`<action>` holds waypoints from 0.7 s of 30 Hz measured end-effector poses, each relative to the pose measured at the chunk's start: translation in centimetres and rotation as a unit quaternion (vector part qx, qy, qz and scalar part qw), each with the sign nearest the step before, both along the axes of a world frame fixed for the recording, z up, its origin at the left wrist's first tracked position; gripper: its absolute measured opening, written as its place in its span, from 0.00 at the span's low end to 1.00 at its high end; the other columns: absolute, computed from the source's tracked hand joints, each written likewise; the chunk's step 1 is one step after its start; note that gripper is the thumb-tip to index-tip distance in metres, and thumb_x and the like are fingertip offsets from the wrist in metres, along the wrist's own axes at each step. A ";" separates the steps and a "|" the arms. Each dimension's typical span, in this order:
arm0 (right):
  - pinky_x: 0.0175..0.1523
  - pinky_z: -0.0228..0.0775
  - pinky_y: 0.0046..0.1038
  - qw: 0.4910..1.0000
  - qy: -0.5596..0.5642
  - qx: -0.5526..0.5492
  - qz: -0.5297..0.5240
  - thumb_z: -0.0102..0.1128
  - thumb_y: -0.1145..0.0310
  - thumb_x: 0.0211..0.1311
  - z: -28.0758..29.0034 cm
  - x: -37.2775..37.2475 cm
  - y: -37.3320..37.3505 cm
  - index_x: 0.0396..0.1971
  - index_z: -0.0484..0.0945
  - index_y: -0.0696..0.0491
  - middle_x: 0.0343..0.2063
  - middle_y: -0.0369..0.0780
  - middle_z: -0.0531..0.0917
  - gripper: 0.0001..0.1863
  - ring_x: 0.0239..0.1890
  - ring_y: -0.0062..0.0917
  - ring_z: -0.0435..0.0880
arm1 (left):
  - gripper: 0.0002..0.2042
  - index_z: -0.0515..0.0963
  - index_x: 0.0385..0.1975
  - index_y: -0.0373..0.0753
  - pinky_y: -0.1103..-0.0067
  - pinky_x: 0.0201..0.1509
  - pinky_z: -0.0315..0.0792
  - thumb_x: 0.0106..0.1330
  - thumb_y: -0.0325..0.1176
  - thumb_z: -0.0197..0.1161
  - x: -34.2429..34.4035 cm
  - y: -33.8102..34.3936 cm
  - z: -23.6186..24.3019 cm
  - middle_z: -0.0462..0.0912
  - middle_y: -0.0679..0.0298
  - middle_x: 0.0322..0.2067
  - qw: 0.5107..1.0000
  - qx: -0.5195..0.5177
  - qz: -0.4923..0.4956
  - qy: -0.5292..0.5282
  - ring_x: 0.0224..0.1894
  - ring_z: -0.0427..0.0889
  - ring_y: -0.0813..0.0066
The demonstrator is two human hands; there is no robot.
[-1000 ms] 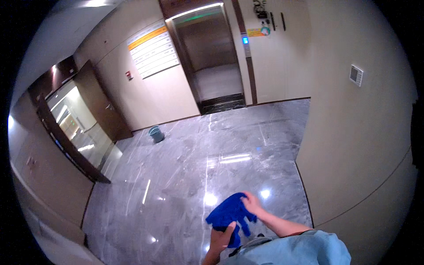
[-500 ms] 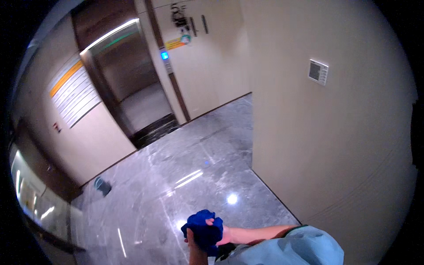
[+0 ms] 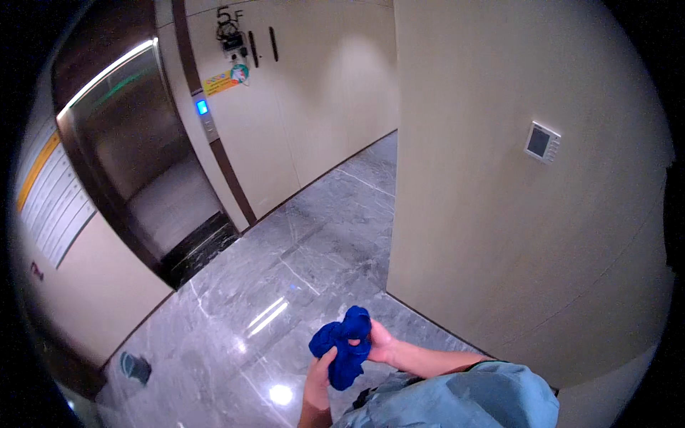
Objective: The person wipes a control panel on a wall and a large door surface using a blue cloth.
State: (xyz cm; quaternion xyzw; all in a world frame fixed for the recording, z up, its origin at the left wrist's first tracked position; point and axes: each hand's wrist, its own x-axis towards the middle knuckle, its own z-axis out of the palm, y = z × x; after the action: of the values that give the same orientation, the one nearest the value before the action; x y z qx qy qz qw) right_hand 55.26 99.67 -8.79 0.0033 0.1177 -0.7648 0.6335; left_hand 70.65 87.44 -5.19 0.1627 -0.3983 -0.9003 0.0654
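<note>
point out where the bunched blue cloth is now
In the head view, the bunched blue cloth is at lower centre, held by the bare left hand and right hand, over the glossy grey floor.

Matt cloth (image 3: pixel 344 358), bucket (image 3: pixel 136 369) apparently plastic

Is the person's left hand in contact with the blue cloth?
Touching. The head view shows the left hand holding the blue cloth, its thumb lying against the fabric.

Person wears a loose, creased light-blue top (image 3: pixel 421 405); right sleeve (image 3: pixel 510 392) is wide and rounded, thin dark edging (image 3: pixel 479 364) at its opening. Small blackish patch (image 3: pixel 364 396) shows at the front, details unclear. Forearms (image 3: pixel 432 360), left hand (image 3: pixel 322 368) and right hand (image 3: pixel 384 344) are bare.
</note>
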 end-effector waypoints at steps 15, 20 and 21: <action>0.58 0.66 0.43 0.984 -0.014 0.016 -0.179 0.40 0.47 0.68 3.0 -23.7 -9.0 0.43 0.77 0.54 0.45 0.43 0.80 0.25 0.48 0.36 0.78 | 0.29 0.58 0.62 0.34 0.74 0.59 0.64 0.62 0.33 0.59 -23.8 -14.0 -4.2 0.71 0.55 0.54 0.914 -0.374 -0.155 0.025 0.55 0.71 0.70; 0.59 0.66 0.39 0.990 0.083 -0.008 -0.115 0.36 0.49 0.70 6.6 -31.4 -16.4 0.50 0.73 0.54 0.49 0.42 0.78 0.25 0.53 0.33 0.76 | 0.35 0.61 0.60 0.32 0.73 0.61 0.62 0.52 0.29 0.70 -34.3 -18.8 -2.8 0.70 0.57 0.56 0.896 -0.418 -0.119 0.090 0.58 0.69 0.70; 0.59 0.65 0.38 0.986 0.126 0.012 -0.112 0.36 0.50 0.71 7.1 -33.2 -17.4 0.51 0.72 0.54 0.50 0.41 0.78 0.25 0.53 0.32 0.76 | 0.34 0.62 0.60 0.32 0.73 0.61 0.63 0.51 0.29 0.70 -36.3 -19.5 -2.3 0.71 0.58 0.55 0.918 -0.375 -0.079 0.104 0.57 0.69 0.71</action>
State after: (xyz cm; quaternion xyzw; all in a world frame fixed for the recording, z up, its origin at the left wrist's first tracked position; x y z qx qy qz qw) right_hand 22.07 82.22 -1.68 -0.0720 0.2048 -0.8234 0.5243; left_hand 34.34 67.96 -7.48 -0.0001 -0.7097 -0.6986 0.0909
